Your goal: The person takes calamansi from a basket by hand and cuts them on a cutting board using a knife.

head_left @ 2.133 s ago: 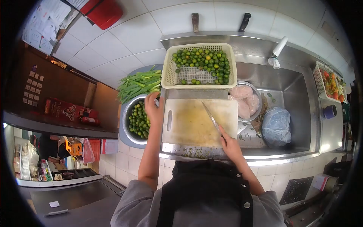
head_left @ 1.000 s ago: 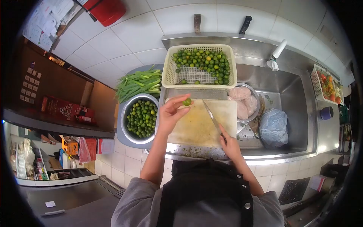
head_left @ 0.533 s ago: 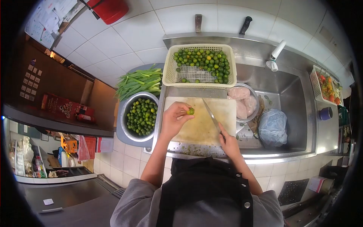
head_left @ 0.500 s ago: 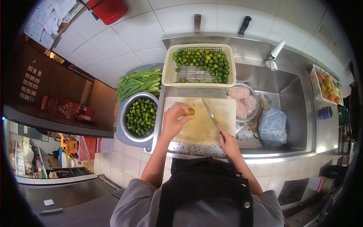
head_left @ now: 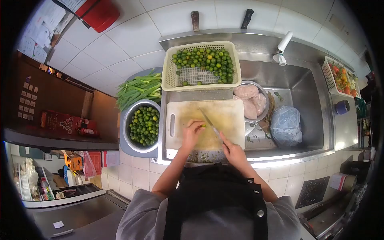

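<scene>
Between the fingertips of my left hand is a small green calamansi, held low over the white cutting board. My right hand is wrapped round the handle of a knife, whose blade slants up and left across the board, close beside the fruit. Behind the board stands a cream plastic basket with many calamansi in it. To the left, a steel bowl is filled with more of the same fruit. Stem bits lie scattered along the steel edge below the board.
Green onions lie behind the bowl. At the sink's left side sits a bowl of raw meat. A tied plastic bag rests in the sink under the white faucet. Two knives hang on the wall, including a black-handled one.
My left hand has come down and nearer my body with the calamansi. The knife now lies lower and closer to the fruit. The whole view has shifted slightly.
</scene>
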A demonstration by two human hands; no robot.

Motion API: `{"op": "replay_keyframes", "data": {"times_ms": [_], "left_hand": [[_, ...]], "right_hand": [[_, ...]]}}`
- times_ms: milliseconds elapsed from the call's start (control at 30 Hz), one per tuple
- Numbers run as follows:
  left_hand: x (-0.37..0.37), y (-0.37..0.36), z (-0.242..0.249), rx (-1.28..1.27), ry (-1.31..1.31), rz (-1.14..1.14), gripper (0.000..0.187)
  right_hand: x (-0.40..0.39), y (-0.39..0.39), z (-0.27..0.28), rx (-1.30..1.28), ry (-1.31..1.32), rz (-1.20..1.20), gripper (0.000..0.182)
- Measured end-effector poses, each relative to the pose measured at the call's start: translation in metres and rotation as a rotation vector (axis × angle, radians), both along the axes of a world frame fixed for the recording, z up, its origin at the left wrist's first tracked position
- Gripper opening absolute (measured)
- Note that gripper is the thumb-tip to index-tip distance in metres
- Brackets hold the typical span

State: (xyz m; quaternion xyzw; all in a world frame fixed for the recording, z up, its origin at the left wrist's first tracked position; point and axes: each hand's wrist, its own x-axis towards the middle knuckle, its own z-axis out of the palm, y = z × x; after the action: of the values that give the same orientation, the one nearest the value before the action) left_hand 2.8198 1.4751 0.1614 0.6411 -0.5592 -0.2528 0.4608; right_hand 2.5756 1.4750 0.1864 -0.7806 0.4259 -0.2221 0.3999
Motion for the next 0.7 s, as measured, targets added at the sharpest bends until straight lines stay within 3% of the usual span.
{"op": "replay_keyframes", "data": {"times_ms": [133, 700], "left_hand": [[-0.008, 0.002, -0.003, -0.038, -0.074, 0.112, 0.025], [-0.012, 0.010, -0.017, -0.061, -0.251, 0.246, 0.022]], "right_hand": [[0.003, 0.009, 0.013, 0.101, 0.097, 0.029, 0.061], [0.008, 0.009, 0.028, -0.038, 0.213, 0.077, 0.065]]}}
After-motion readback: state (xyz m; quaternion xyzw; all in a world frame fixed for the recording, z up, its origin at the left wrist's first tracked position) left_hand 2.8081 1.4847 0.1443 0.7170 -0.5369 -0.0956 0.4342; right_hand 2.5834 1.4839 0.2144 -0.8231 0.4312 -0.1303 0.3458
